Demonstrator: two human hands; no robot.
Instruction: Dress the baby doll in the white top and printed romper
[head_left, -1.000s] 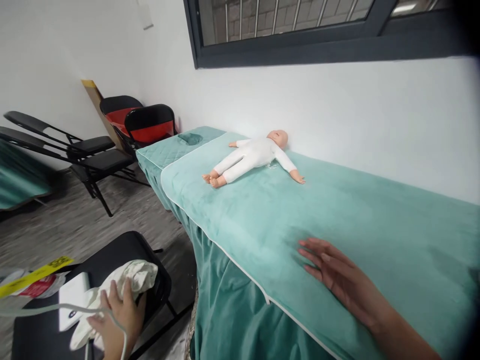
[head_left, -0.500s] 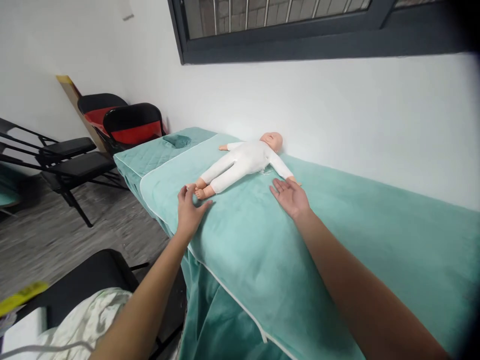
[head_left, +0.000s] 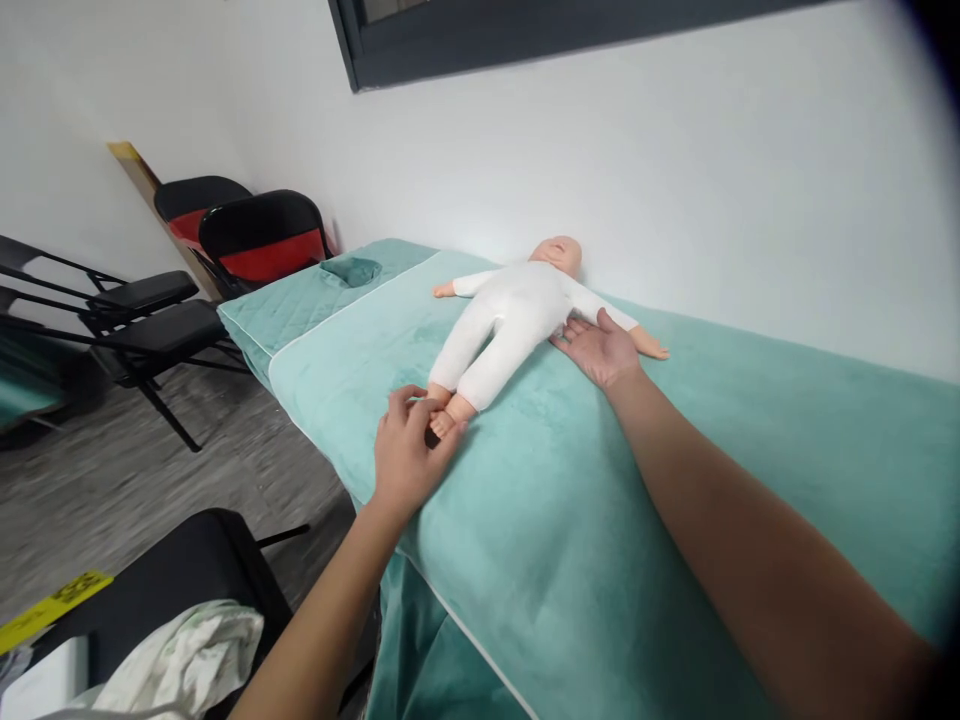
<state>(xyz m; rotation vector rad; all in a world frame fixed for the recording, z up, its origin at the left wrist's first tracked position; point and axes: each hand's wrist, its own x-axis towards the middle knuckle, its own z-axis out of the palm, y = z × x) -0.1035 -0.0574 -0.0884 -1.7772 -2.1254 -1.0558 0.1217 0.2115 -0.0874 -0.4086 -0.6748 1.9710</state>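
A baby doll [head_left: 514, 318] in a white suit lies on its back on a teal-covered bed [head_left: 675, 480], head toward the wall. My left hand [head_left: 409, 455] is at the doll's feet, fingers curled round them. My right hand [head_left: 600, 348] lies open and flat on the cover beside the doll's torso, its fingers touching the body under the doll's outstretched arm.
Black folding chairs [head_left: 150, 315] and red-backed chairs [head_left: 255, 245] stand on the grey floor to the left. Near me a black chair [head_left: 187, 565] carries a crumpled white cloth [head_left: 184, 655]. A white wall runs along the bed's far side.
Both hands came to the doll: the left let go of the white cloth and closed on the feet, the right slid from the near cover to the torso. The view moved closer.
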